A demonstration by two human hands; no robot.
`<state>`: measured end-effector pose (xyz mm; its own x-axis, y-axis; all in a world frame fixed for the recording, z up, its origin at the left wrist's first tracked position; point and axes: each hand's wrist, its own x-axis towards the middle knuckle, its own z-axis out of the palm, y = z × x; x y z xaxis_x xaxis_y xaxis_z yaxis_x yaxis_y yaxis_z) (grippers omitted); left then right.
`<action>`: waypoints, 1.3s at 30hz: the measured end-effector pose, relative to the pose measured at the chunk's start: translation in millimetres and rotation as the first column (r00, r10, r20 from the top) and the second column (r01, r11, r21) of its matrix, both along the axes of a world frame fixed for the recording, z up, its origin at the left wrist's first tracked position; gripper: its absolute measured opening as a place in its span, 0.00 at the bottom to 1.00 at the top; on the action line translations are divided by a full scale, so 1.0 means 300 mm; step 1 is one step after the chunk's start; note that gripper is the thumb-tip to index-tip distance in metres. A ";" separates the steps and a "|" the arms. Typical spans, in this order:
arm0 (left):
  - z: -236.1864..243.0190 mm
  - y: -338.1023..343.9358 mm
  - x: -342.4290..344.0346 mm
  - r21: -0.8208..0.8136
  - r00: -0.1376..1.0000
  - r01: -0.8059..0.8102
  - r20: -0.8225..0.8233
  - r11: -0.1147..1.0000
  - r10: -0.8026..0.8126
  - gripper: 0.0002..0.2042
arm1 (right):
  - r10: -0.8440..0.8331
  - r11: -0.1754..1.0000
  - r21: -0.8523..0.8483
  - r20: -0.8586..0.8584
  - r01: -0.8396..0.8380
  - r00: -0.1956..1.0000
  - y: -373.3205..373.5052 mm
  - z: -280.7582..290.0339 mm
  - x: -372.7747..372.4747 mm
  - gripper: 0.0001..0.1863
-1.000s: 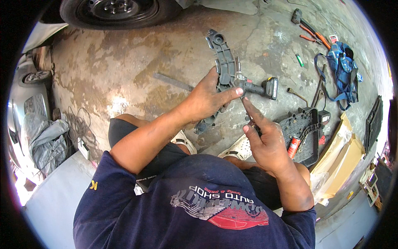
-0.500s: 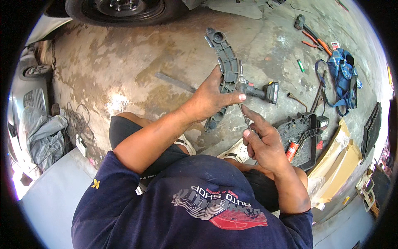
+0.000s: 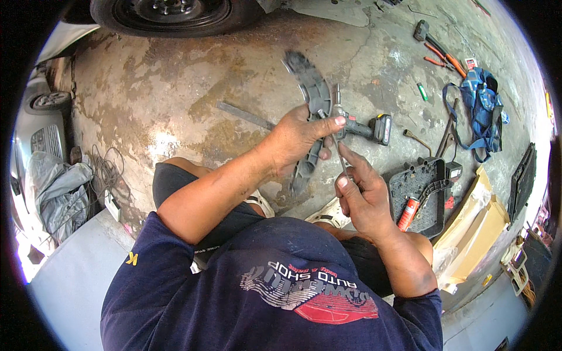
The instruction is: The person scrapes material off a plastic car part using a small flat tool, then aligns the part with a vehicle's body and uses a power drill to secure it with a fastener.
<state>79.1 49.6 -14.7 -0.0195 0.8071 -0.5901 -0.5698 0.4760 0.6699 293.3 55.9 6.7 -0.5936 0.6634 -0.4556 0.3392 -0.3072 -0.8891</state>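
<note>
My left hand (image 3: 297, 137) is closed round the middle of a curved grey plastic bracket (image 3: 315, 88), its ribbed arc blurred at both ends. Between the pinched fingers of my right hand (image 3: 366, 190) is a thin metal rod (image 3: 343, 153), pointing up toward the left thumb. Whether its tip touches the bracket I cannot tell. Just beyond my hands a cordless power tool (image 3: 358, 127) with a metal socket end lies on the floor. A flat metal bar (image 3: 243, 114) lies to the left, partly behind my left hand.
On the right stand a black tray (image 3: 430, 219) with a red spray can (image 3: 408, 213), and flattened cardboard (image 3: 477, 228). Farther out lie a blue bag (image 3: 483, 102), a hammer (image 3: 436, 44), a green lighter (image 3: 422, 92) and a wrench (image 3: 417, 140). A car wheel (image 3: 175, 14) is at the top.
The bracket has turned and tilted in my left hand, its upper end swinging left and down. My right hand has shifted slightly left and up with the rod.
</note>
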 end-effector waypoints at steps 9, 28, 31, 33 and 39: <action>-0.044 -0.033 0.011 0.120 0.965 0.126 -0.243 0.985 -0.094 0.21 | 0.065 0.997 0.038 0.162 -0.072 0.985 0.028 0.051 0.017 0.30; 0.016 -0.029 -0.099 0.055 0.525 0.505 -0.811 0.862 -0.256 0.39 | 0.248 0.267 0.586 0.725 -0.765 0.643 0.262 0.362 0.058 0.34; 0.022 -0.034 -0.091 0.069 0.536 0.517 -0.803 0.853 -0.259 0.39 | 0.261 0.234 0.587 0.730 -0.775 0.632 0.270 0.390 0.053 0.35; 0.048 -0.036 -0.090 0.102 0.523 0.548 -0.817 0.830 -0.244 0.39 | 0.276 0.232 0.556 0.749 -0.798 0.602 0.274 0.395 0.037 0.35; 0.064 -0.070 -0.099 0.103 0.413 0.703 -0.864 0.704 -0.286 0.37 | 0.529 0.354 0.470 0.613 -0.809 0.587 0.366 0.457 0.018 0.30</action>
<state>49.4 28.5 4.6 0.2172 0.9573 -0.1906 0.4870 0.0629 0.8711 298.6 165.8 143.9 -0.8993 0.2726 -0.3419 0.4200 0.7564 -0.5015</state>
